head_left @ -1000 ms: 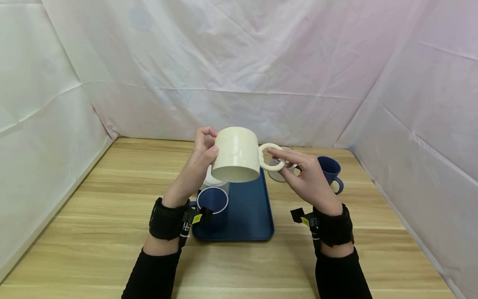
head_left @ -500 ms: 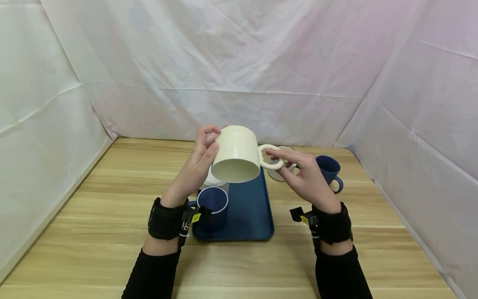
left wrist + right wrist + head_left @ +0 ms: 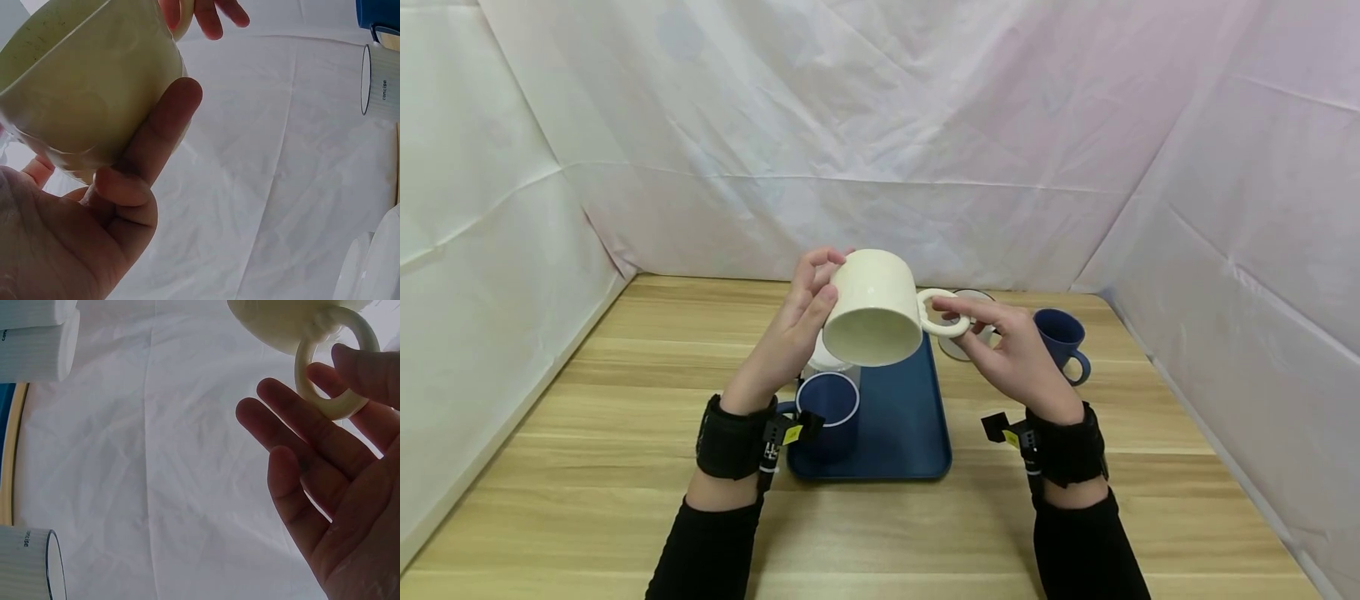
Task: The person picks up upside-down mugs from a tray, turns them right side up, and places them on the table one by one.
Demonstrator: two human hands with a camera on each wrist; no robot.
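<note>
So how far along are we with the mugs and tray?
Done: one blue mug stands on the tray. In hand: the cream mug, tilted above the tray, left hand on its body, right hand at its handle. Left: another blue mug stands on the table.

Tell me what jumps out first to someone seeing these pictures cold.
A cream ceramic mug with a ring handle held tilted in the air at centre, the left hand gripping its body and the right hand pinching the handle. Below it a dark blue rectangular tray holds a blue white-rimmed enamel cup.
</note>
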